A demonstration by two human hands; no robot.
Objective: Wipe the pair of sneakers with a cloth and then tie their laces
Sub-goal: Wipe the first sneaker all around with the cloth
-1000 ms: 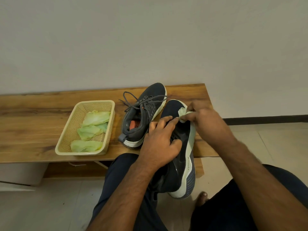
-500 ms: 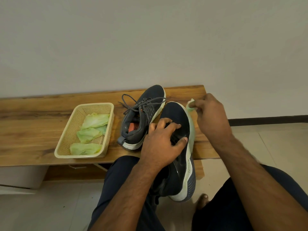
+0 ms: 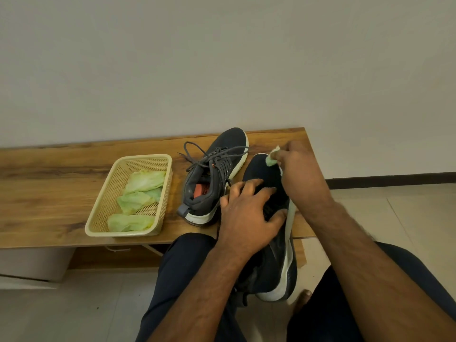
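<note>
We were in the wiping step. Our left hand pressed down over the laced middle of the held sneaker, fingers spread and thumb hooked round its side, propping it from our lap to the bench edge. Our right hand pinched a small green cloth against the toe. The second sneaker stood on the bench just beside, laces loose and untied. Next, we judged, more strokes along the sole edge, then the other shoe, then tying. The basket of spare cloths sat left of the shoes. The bench's right end lay just past the toe; there was open floor beyond.
</note>
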